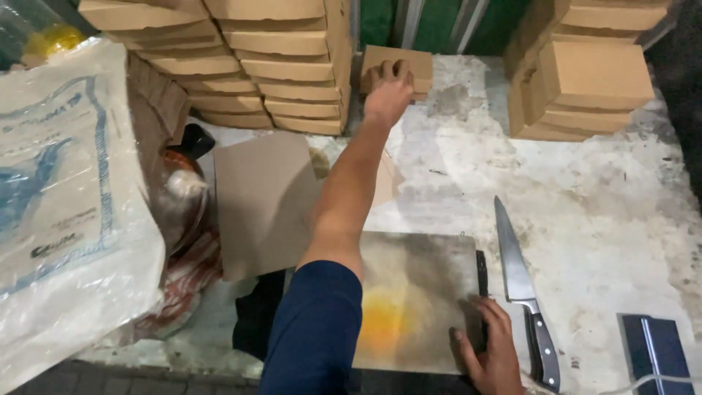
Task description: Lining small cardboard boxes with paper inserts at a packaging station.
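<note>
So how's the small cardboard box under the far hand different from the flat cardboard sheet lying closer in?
The small cardboard box is folded shut into a closed box; the flat cardboard sheet is an unfolded single layer lying flat. The left hand rests on the box at the back beside the stacked boxes; no hand touches the sheet, which lies next to the cutting board. The sheet covers more of the table than the box. Both are plain brown cardboard.

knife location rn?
The knife lies on the worktop, lower right of the head view, just right of the cutting board beside the right hand.
</note>
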